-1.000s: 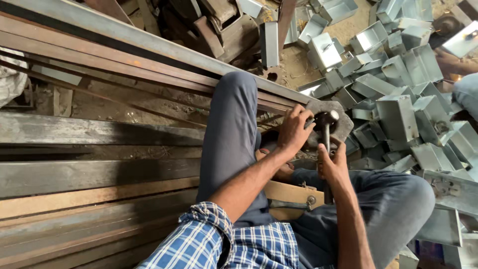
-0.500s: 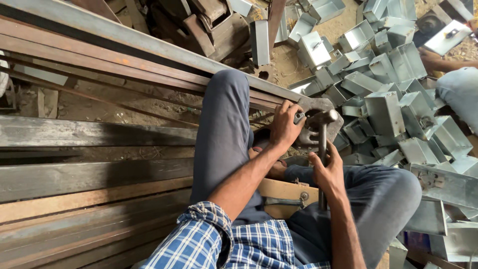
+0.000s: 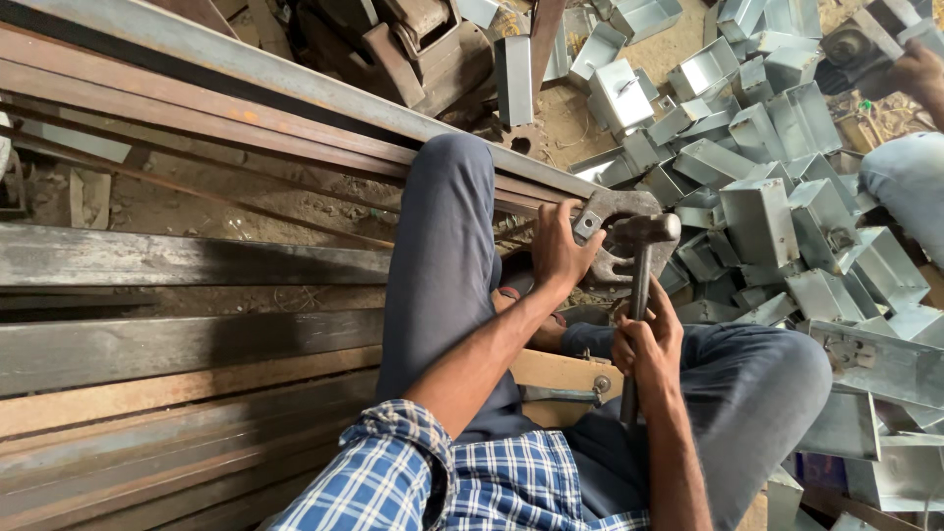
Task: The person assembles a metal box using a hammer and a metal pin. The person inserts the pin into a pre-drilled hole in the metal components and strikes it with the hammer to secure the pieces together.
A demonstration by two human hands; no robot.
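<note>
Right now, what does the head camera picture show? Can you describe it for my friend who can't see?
A seated person grips a hammer in the right hand while the left hand steadies a flat metal bracket in front of their knees. A big pile of grey metal boxes lies to the right, and long rusty steel bars run along the left.

The left hand (image 3: 560,251) covers part of the bracket (image 3: 615,241). The right hand (image 3: 647,344) hides the middle of the hammer (image 3: 644,236) handle. Another person (image 3: 910,147) is cut by the right edge.
</note>
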